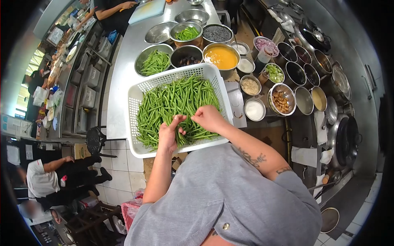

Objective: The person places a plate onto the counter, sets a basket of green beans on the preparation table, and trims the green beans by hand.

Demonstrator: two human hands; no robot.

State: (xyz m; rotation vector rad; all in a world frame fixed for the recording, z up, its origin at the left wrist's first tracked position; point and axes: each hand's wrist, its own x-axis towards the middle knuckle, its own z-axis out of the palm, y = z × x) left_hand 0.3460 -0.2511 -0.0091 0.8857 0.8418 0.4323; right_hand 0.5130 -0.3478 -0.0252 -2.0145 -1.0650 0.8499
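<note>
A white perforated basket (133, 104) full of long green beans (156, 100) stands at the counter's near edge, in front of my body. My left hand (170, 132) is over the beans at the lower middle, its fingers curled round some green beans. Just right of it, my right hand (205, 118) is closed in a pinch near the left fingertips. What the right fingers hold, if anything, is too small to make out. Behind the basket, a metal bowl (141, 55) holds more green beans.
A bowl of yellow liquid (221, 56), a dark-filled bowl (217, 33) and several small bowls stand behind and right of the basket. Metal pots (303, 100) line the right. A person in dark clothes (111, 14) works at the far left; another person (43, 176) stands lower left.
</note>
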